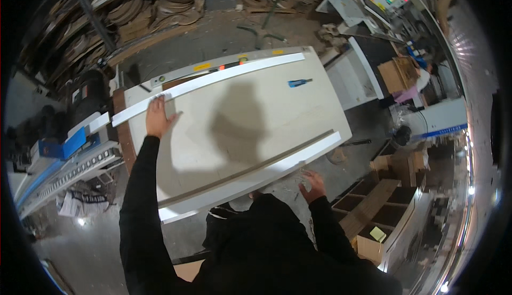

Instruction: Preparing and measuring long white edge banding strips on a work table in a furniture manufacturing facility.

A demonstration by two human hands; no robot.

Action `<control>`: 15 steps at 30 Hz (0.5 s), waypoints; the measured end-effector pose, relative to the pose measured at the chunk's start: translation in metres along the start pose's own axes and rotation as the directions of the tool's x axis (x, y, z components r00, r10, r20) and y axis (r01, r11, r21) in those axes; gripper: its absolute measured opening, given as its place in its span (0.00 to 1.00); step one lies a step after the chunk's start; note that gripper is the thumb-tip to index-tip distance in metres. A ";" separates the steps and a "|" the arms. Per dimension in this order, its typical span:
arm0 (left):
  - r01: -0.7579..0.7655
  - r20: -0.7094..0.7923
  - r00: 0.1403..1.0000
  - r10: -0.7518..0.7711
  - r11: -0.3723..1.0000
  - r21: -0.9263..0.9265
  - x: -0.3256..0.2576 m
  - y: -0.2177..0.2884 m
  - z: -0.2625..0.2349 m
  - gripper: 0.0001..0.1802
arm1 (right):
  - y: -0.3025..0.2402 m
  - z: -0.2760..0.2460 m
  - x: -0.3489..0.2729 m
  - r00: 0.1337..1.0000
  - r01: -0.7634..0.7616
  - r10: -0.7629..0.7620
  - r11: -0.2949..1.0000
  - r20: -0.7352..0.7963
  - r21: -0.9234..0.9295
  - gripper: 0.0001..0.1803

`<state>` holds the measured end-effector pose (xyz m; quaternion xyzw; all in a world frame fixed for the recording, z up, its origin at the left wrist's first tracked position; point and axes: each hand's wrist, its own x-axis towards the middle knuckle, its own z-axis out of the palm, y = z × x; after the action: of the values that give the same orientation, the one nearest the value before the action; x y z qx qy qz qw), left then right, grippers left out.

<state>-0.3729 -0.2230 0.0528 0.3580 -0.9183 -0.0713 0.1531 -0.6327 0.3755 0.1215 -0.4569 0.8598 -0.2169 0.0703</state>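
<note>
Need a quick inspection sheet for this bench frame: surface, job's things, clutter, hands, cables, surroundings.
Surface: large pale panel lying flat, person's shadow across it.
Job's things: long white strip along far edge; second white strip along near edge.
Clutter: small blue tool on the panel.
Hands: left hand flat on far strip; right hand at near strip's edge, grip unclear.
Cables: nothing seen.
Surroundings: shelves of stacked wood, cabinet carcasses, another person.

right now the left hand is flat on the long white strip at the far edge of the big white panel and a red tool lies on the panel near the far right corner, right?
Not quite: the tool is blue, not red, as the head view shows. The rest holds: the left hand lies flat on the long white strip at the far edge of the big white panel.
</note>
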 end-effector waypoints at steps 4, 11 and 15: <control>0.101 0.340 0.928 -0.152 0.982 0.163 0.084 0.004 0.041 0.55 | -0.023 0.000 -0.043 0.982 -0.171 0.175 0.983 -0.070 0.064 0.20; 0.077 0.266 0.955 -0.130 0.977 0.198 0.103 0.010 0.101 0.49 | -0.040 0.009 -0.120 0.860 -0.478 0.496 0.865 -0.116 0.156 0.16; 0.084 0.369 0.917 -0.150 0.978 0.189 0.110 0.009 0.103 0.46 | -0.031 0.020 -0.140 0.828 -0.518 0.546 0.832 -0.127 0.199 0.15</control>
<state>-0.4898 -0.2891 -0.0168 0.4034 -0.9101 -0.0701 -0.0637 -0.5227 0.4682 0.1065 -0.1703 0.9361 -0.2952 0.0866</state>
